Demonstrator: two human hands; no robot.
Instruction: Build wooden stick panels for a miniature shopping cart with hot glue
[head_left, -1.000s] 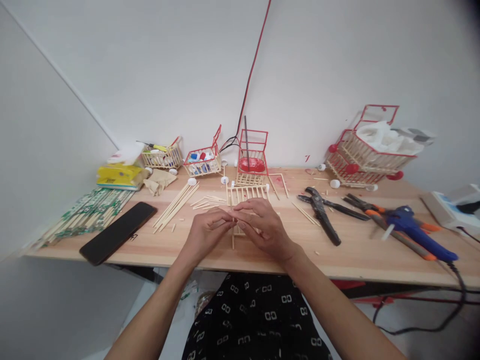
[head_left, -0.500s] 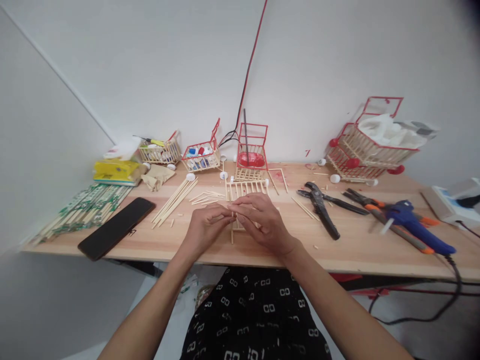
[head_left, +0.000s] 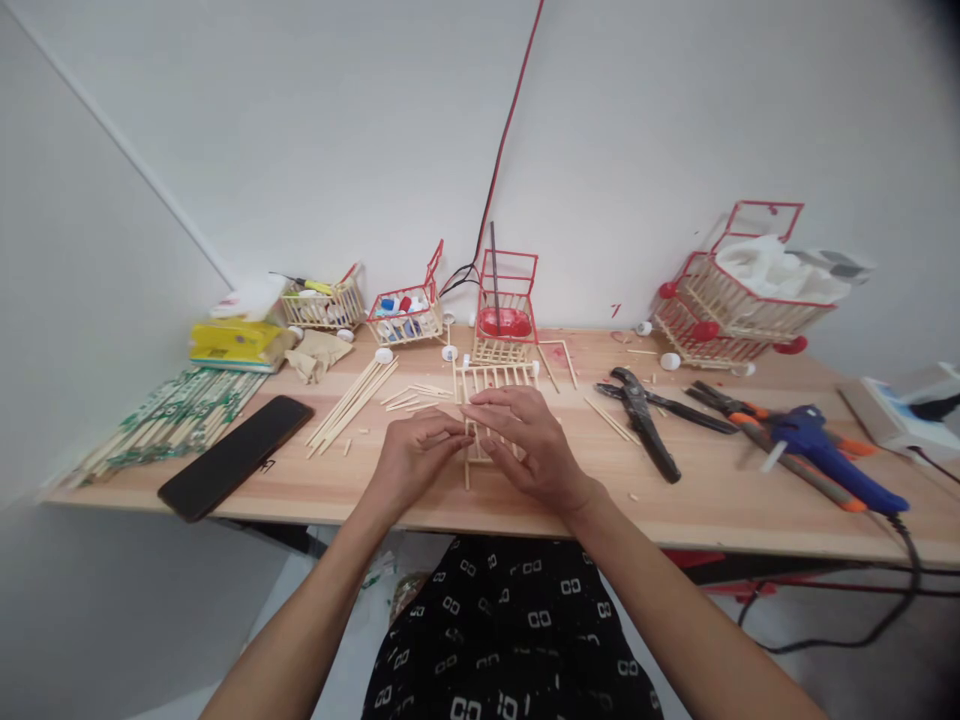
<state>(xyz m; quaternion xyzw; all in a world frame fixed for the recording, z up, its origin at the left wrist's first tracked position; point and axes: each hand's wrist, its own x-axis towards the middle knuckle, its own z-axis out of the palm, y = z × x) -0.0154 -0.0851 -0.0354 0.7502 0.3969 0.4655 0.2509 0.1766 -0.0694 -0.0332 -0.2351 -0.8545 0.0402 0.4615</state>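
A ladder-like frame of thin wooden sticks (head_left: pixel 501 377) lies on the wooden table in front of me, partly covered by both hands. My left hand (head_left: pixel 418 455) is at its left side, thumb and fingertips pinched together by a stick corner; what they hold, if anything, is too small to make out. My right hand (head_left: pixel 529 445) arches over the frame, fingers stretched out and thumb apart from them, fingertips near those of the left. Between the hands a stick end (head_left: pixel 467 478) of the frame points toward me.
Loose sticks (head_left: pixel 352 408) and a black phone (head_left: pixel 236 455) lie left, near wrapped chopsticks (head_left: pixel 180 415). Right are black pliers (head_left: pixel 645 430), orange-handled pliers (head_left: pixel 716 398) and a blue glue gun (head_left: pixel 817 455). Miniature stick carts (head_left: pixel 504 300) stand along the wall, a larger one (head_left: pixel 739 300) at right.
The thumb and fingers of my right hand have parted slightly, showing more of the frame between them. My left hand stays pinched in nearly the same place. The view has shifted slightly.
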